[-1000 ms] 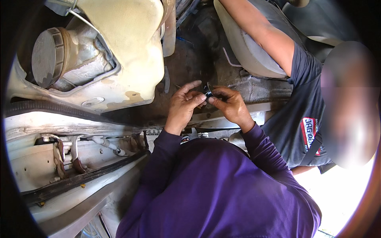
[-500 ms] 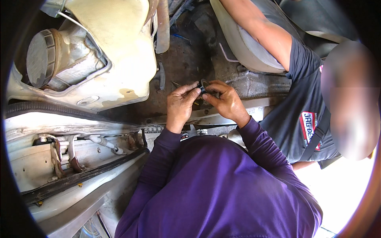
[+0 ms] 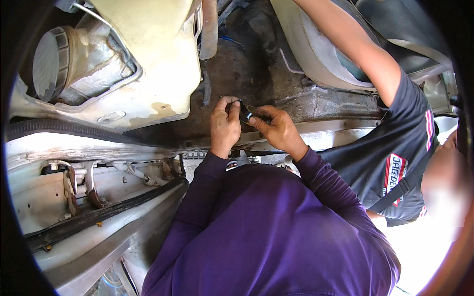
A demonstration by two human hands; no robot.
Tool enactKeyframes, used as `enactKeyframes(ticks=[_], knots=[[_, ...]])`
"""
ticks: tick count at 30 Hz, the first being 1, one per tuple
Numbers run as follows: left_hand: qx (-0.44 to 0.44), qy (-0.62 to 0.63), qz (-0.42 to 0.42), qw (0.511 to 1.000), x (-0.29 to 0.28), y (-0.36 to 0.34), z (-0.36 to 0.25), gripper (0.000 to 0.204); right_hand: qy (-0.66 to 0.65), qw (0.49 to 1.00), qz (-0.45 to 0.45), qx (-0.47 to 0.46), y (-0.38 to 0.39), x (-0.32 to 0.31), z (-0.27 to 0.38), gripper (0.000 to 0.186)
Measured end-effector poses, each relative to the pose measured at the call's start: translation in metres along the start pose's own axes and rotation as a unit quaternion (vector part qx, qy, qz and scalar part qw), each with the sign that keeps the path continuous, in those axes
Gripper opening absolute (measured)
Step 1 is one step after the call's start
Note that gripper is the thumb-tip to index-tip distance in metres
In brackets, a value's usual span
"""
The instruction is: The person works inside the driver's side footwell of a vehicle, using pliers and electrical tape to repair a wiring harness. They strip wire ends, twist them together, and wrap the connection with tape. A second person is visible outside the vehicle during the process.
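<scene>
Both hands come together above the dark, dirty vehicle floor (image 3: 247,64). Between them is a small black piece (image 3: 243,117) with a pale shine on it; its kind is too small to make out. My left hand (image 3: 226,126) is closed, thumb and forefinger pinching the piece's upper left end. A thin pointed tip shows just beyond its fingers. On the other side my right hand (image 3: 280,129) is closed too, its thumb pressed on the lower part of the black piece. A thin yellowish strand shows beside the right fingers.
A cream plastic panel with a round-capped metal housing (image 3: 52,64) stands at the left. Below it runs the white door sill (image 3: 98,143). A grey seat (image 3: 316,54) is at the upper right, where a co-worker in a dark shirt (image 3: 365,153) reaches an arm across.
My hands have drawn slightly apart, and the black piece between them has tilted. The co-worker has shifted to the right, and the view has moved a little.
</scene>
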State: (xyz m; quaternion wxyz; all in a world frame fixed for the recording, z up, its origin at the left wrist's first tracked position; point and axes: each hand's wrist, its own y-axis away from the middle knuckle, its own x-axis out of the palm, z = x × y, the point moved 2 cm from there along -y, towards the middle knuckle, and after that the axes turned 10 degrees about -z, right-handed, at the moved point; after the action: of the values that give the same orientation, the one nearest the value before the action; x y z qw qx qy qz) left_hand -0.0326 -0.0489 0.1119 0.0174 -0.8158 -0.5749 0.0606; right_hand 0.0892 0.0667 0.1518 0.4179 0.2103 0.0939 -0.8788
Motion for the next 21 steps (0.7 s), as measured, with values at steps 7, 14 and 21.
enactKeyframes(ticks=[7, 14, 21], knots=[[-0.079, 0.148, -0.006, 0.986, 0.005, -0.006, 0.01, 0.029, 0.023, 0.999, 0.029, -0.036, -0.011, -0.003, -0.008, 0.03], [-0.188, 0.208, 0.087, 0.956, 0.0, -0.015, 0.017, 0.037, 0.037, 0.988, 0.043, -0.145, -0.019, -0.011, -0.015, 0.031], [-0.119, 0.027, 0.221, 0.968, 0.0, -0.019, 0.015, 0.029, 0.069, 0.977, 0.063, -0.191, -0.025, -0.022, -0.02, 0.033]])
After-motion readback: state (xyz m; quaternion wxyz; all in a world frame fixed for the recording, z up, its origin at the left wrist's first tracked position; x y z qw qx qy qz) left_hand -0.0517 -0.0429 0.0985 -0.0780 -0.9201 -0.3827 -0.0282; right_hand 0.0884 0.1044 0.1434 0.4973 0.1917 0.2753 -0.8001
